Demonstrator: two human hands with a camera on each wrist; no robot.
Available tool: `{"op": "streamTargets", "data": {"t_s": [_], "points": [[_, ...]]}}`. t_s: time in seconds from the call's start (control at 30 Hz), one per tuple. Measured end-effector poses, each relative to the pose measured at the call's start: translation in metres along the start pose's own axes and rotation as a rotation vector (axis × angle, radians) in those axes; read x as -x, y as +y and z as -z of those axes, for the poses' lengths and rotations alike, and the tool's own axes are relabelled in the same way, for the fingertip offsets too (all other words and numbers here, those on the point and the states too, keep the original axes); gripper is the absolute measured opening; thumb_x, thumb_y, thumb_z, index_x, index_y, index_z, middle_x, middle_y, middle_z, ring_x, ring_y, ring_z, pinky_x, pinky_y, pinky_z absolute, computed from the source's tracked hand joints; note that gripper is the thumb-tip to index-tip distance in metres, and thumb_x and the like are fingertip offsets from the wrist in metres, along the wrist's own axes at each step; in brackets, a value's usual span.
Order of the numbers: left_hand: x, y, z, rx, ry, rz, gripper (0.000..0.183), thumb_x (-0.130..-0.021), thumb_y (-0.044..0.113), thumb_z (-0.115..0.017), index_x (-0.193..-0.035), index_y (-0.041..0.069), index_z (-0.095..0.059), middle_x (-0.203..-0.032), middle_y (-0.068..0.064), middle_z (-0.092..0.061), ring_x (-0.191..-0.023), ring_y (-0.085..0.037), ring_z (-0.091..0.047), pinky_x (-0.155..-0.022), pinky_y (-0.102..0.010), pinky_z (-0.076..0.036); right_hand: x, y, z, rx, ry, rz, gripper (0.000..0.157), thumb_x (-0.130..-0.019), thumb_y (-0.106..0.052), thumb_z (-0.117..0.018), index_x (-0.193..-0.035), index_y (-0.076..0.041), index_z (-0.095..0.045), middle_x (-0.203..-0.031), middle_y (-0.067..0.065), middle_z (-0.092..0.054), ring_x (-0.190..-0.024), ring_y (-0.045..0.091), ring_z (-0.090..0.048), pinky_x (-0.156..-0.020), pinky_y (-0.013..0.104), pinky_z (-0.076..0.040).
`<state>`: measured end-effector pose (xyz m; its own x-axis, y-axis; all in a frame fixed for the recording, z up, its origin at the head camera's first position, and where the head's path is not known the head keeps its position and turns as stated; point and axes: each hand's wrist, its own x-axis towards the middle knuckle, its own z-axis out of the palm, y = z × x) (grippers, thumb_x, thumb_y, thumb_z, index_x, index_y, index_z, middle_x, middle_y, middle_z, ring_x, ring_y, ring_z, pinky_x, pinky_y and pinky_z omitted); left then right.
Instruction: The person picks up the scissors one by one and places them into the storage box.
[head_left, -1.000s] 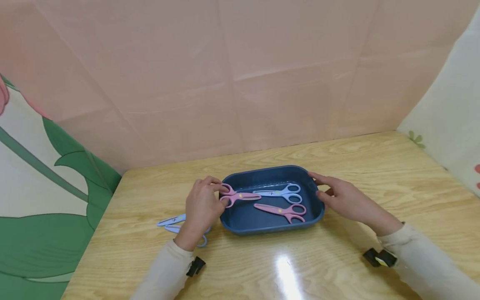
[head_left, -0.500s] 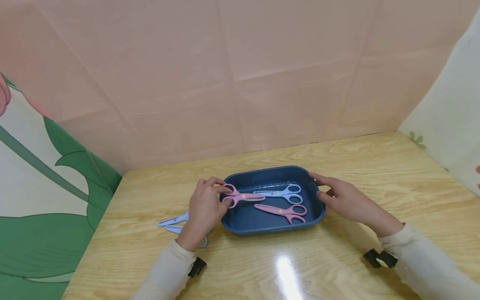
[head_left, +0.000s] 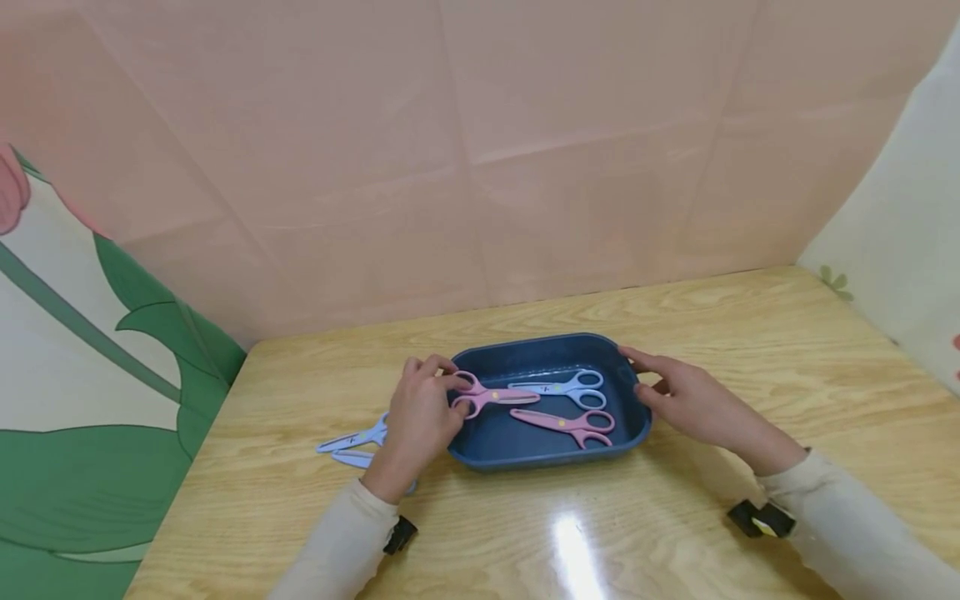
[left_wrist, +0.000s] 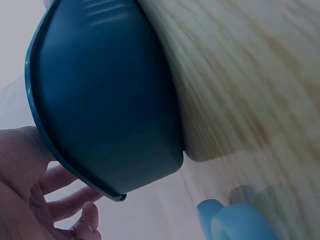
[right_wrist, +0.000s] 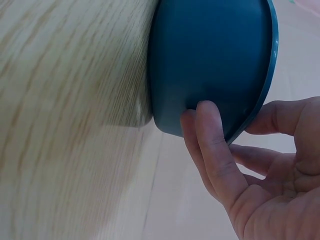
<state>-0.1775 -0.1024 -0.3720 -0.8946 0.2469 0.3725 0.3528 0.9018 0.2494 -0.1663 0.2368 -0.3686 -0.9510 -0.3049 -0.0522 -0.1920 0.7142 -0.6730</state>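
Note:
In the head view my left hand [head_left: 420, 412] reaches over the left rim of a dark blue tray [head_left: 543, 461]. It pinches pink scissors [head_left: 506, 396] by the handle loops, their blades pointing right over the tray. Lying inside are light blue scissors [head_left: 558, 388] and a second pink pair [head_left: 561, 422], handles to the right. My right hand [head_left: 693, 400] holds the tray's right end; in the right wrist view its fingers [right_wrist: 212, 135] lie along the outer wall and the thumb is at the rim. The left wrist view shows the tray wall but hides the held scissors.
Light blue scissors [head_left: 356, 439] lie on the wooden table [head_left: 480, 533] left of the tray, partly covered by my left arm. Behind the table hangs a pinkish sheet [head_left: 465, 167], with a leaf-patterned covering [head_left: 90, 467] on the left.
My left hand has moved slightly right with the pink scissors, bringing them further over the tray. The tray's left end shows a slight rightward shift; my right hand stays at its end.

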Motion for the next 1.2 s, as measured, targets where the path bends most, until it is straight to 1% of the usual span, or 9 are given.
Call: {"op": "streamTargets", "data": {"t_s": [0.27, 0.4, 0.57, 0.67, 0.83, 0.9, 1.03, 1.13, 1.2], "points": [[-0.0001, -0.0002, -0.0020, -0.016, 0.005, -0.019, 0.015, -0.077, 0.017, -0.082, -0.092, 0.017, -0.081, -0.108, -0.002, -0.070, -0.093, -0.022, -0.052, -0.079, -0.032, -0.047, -0.0001, -0.0008, 0.0007, 0.010, 0.005, 0.010, 0.059, -0.099, -0.012, -0.053, -0.154, -0.006, -0.034, -0.138, 0.032, -0.052, -0.084, 0.018, -0.061, -0.058, 0.026, -0.051], [-0.0004, -0.0012, -0.0020, -0.018, 0.021, -0.038, 0.014, -0.076, 0.016, -0.082, -0.090, 0.017, -0.081, -0.105, -0.002, -0.070, -0.092, -0.023, -0.053, -0.080, -0.033, -0.047, -0.0001, -0.0013, 0.0011, 0.011, 0.006, 0.013, 0.059, -0.099, -0.011, -0.053, -0.154, -0.006, -0.034, -0.139, 0.032, -0.052, -0.085, 0.018, -0.061, -0.058, 0.026, -0.051], [-0.0002, -0.0009, -0.0027, -0.025, 0.039, -0.044, 0.013, -0.074, 0.017, -0.083, -0.087, 0.017, -0.080, -0.102, -0.002, -0.072, -0.089, -0.023, -0.055, -0.079, -0.033, -0.047, -0.0003, -0.0013, 0.0011, 0.014, 0.008, 0.016, 0.059, -0.099, -0.011, -0.053, -0.154, -0.006, -0.034, -0.140, 0.032, -0.052, -0.084, 0.018, -0.061, -0.058, 0.026, -0.051], [0.0004, -0.0004, -0.0029, -0.031, 0.025, -0.031, 0.012, -0.074, 0.018, -0.083, -0.086, 0.016, -0.080, -0.101, -0.002, -0.072, -0.088, -0.022, -0.054, -0.078, -0.033, -0.047, -0.0004, -0.0011, 0.0009, 0.014, 0.009, 0.021, 0.059, -0.099, -0.011, -0.053, -0.154, -0.005, -0.034, -0.139, 0.032, -0.052, -0.084, 0.018, -0.061, -0.058, 0.026, -0.051], [0.0005, 0.0007, -0.0031, -0.028, -0.026, -0.015, 0.011, -0.076, 0.018, -0.082, -0.087, 0.016, -0.079, -0.104, -0.001, -0.071, -0.090, -0.021, -0.052, -0.078, -0.032, -0.047, -0.0004, -0.0001, 0.0005, 0.016, 0.014, 0.029, 0.058, -0.099, -0.011, -0.053, -0.153, -0.004, -0.035, -0.138, 0.031, -0.053, -0.084, 0.018, -0.062, -0.059, 0.025, -0.051], [0.0003, 0.0011, -0.0035, -0.021, -0.038, -0.022, 0.012, -0.077, 0.016, -0.081, -0.089, 0.016, -0.079, -0.107, -0.002, -0.071, -0.091, -0.021, -0.052, -0.078, -0.032, -0.048, -0.0001, 0.0002, 0.0004, 0.018, 0.019, 0.029, 0.058, -0.099, -0.011, -0.053, -0.153, -0.004, -0.036, -0.138, 0.031, -0.054, -0.084, 0.017, -0.062, -0.059, 0.025, -0.052], [-0.0002, 0.0017, -0.0041, -0.008, -0.038, -0.026, 0.019, -0.081, 0.013, -0.078, -0.100, 0.014, -0.078, -0.119, -0.004, -0.068, -0.096, -0.023, -0.053, -0.080, -0.033, -0.051, 0.0007, 0.0012, 0.0002, 0.014, 0.020, 0.028, 0.058, -0.099, -0.011, -0.053, -0.153, -0.005, -0.035, -0.140, 0.031, -0.052, -0.084, 0.018, -0.061, -0.058, 0.025, -0.051], [0.0002, 0.0014, -0.0037, -0.007, -0.032, -0.016, 0.025, -0.083, 0.013, -0.077, -0.108, 0.015, -0.076, -0.127, -0.006, -0.065, -0.099, -0.025, -0.052, -0.081, -0.035, -0.051, 0.0009, 0.0016, -0.0003, 0.004, 0.016, 0.033, 0.058, -0.099, -0.010, -0.053, -0.154, -0.005, -0.035, -0.143, 0.029, -0.050, -0.085, 0.018, -0.061, -0.057, 0.025, -0.051], [0.0006, 0.0011, -0.0023, -0.005, -0.029, -0.005, 0.027, -0.084, 0.014, -0.077, -0.110, 0.015, -0.075, -0.128, -0.007, -0.063, -0.101, -0.026, -0.052, -0.081, -0.035, -0.050, 0.0007, 0.0018, -0.0008, 0.002, 0.015, 0.035, 0.058, -0.099, -0.010, -0.053, -0.154, -0.005, -0.035, -0.144, 0.028, -0.050, -0.085, 0.018, -0.060, -0.058, 0.025, -0.051]]}}
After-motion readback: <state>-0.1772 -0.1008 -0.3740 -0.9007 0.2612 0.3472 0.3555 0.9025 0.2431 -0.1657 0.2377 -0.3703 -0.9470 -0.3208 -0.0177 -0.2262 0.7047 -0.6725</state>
